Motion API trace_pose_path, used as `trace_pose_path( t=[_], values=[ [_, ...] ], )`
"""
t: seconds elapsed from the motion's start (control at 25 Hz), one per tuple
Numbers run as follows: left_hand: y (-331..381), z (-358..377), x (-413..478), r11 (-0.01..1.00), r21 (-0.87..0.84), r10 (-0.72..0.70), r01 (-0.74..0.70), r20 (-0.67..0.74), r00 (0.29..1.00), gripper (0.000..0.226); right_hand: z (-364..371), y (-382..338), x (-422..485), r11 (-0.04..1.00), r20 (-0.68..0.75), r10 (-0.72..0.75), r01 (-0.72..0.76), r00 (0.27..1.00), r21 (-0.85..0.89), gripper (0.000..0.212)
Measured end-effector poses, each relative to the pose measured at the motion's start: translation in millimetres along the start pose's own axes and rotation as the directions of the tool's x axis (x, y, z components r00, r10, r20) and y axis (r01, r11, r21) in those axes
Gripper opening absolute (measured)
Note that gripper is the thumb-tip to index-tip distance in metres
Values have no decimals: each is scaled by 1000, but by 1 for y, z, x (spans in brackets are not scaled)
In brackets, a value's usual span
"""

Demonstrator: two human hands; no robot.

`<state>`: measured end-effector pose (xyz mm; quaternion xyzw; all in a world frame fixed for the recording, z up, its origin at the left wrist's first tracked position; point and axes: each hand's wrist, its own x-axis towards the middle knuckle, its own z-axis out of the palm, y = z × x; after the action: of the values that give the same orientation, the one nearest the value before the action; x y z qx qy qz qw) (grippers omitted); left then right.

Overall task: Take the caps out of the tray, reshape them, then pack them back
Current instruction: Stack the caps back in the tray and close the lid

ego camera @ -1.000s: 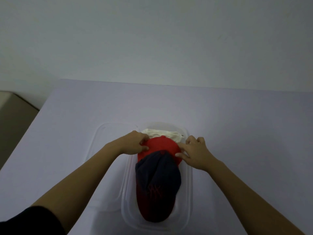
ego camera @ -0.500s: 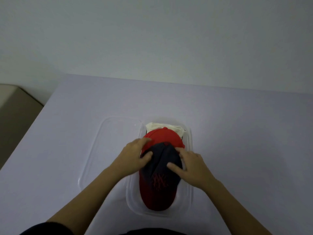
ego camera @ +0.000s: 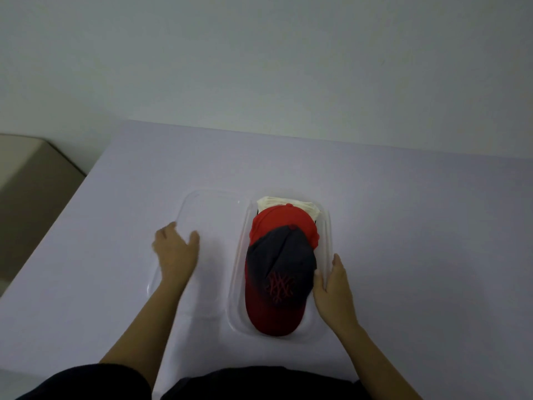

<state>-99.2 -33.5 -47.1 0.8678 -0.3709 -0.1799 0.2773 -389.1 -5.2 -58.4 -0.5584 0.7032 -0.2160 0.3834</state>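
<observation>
Soft fabric caps [ego camera: 281, 269] nest in the clear plastic tray [ego camera: 327, 226]; both hands' fingers [ego camera: 336, 262] lie open.

Setting: plain indoor room, type unclear. Bare pale wall [ego camera: 259, 53]; lavender surface [ego camera: 403, 212]; beige furniture edge [ego camera: 26, 174], left of frame.

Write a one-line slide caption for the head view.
Three nested caps fill the clear tray; right hand rests on its side, left hand reaches over the lid beside it.
</observation>
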Motion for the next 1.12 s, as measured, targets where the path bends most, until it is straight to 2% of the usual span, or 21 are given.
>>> trace_pose_path(
  t=[0.04,0.08,0.12,0.2,0.32,0.44,0.52,0.56,0.6,0.68,0.72,0.8,0.88,0.96,1.04,1.12],
  values=[
    [-18,-1,7,979,104,-178,173,33,984,73,4,0,-3,998,30,60,-61,998,34,62],
    [-32,0,10,938,205,-299,280,69,952,84,7,0,-4,994,28,96,-97,995,45,63],
    [-43,0,11,906,278,-360,320,107,927,89,9,0,-5,992,10,118,-118,993,37,65],
    [-51,0,8,903,300,-364,307,155,918,88,12,-1,-6,992,-27,129,-128,991,12,66],
    [-49,-11,13,926,205,-349,317,145,926,90,13,0,-5,989,-63,150,-148,987,28,62],
    [-37,-38,20,965,-62,-241,256,183,953,70,12,1,-6,984,-59,153,-147,986,99,59],
    [-19,-66,17,938,-264,-177,226,199,964,57,10,1,-7,982,-30,150,-146,988,120,58],
    [-8,-80,13,935,-308,-120,175,192,974,56,10,2,-6,987,-42,139,-135,989,87,60],
    [5,-93,7,953,-290,-38,83,157,987,58,12,0,-6,994,-86,108,-106,990,25,62],
    [33,-118,-6,980,-108,170,-165,37,985,58,9,-19,-8,995,-212,-34,14,977,-94,60],
    [48,-132,-15,966,-42,254,-254,-14,967,56,4,-36,-10,993,-257,-104,86,961,-79,58],
    [73,-153,-32,936,-104,331,-336,-60,942,51,-11,-74,-13,969,-240,-157,197,958,149,58],
    [90,-165,-47,879,-327,360,-346,-20,933,49,-28,-110,-12,894,-108,-186,214,977,393,74],
    [106,-165,-58,818,-516,371,-255,133,919,51,-41,-129,-9,833,-14,-225,199,974,516,89],
    [116,-151,-61,807,-569,370,-158,278,886,50,-54,-133,-6,822,-26,-243,220,970,524,81],
    [118,-124,-59,797,-592,335,-119,270,903,44,-58,-126,-3,827,-70,-194,201,979,525,66]
  ],
)
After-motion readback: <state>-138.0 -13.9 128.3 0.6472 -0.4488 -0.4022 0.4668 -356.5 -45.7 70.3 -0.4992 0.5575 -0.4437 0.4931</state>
